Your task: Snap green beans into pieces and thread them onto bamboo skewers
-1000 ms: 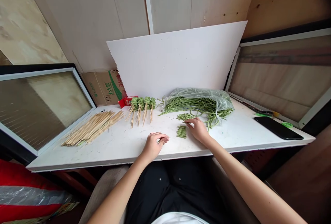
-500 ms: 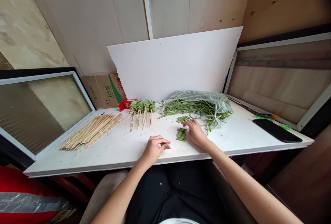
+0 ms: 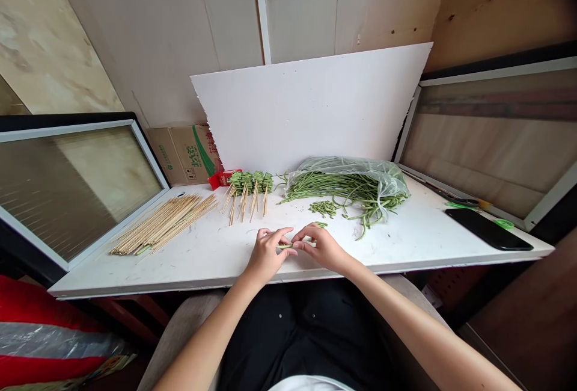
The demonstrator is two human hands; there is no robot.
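Near the front of the table, my left hand (image 3: 265, 254) pinches a short piece of green bean (image 3: 284, 246) between thumb and fingers. My right hand (image 3: 323, 248) meets it from the right, its thumb and fingers closed at the bean's other end. A row of cut green bean pieces (image 3: 321, 224) lies just behind my right hand, which hides most of it. Farther back is a small heap of bean trimmings (image 3: 323, 208). Long green beans (image 3: 336, 187) spill from a clear plastic bag (image 3: 349, 164).
Skewered bean bundles (image 3: 249, 183) lie at the back, left of the bag. Many loose bamboo skewers (image 3: 164, 225) lie at the left. A black phone (image 3: 487, 228) lies at the right, near a green ring (image 3: 503, 223). A white board (image 3: 311, 111) stands behind the table.
My right hand has moved left and toward me from beside the cut bean row to the piece in my left hand. The view has shifted slightly.
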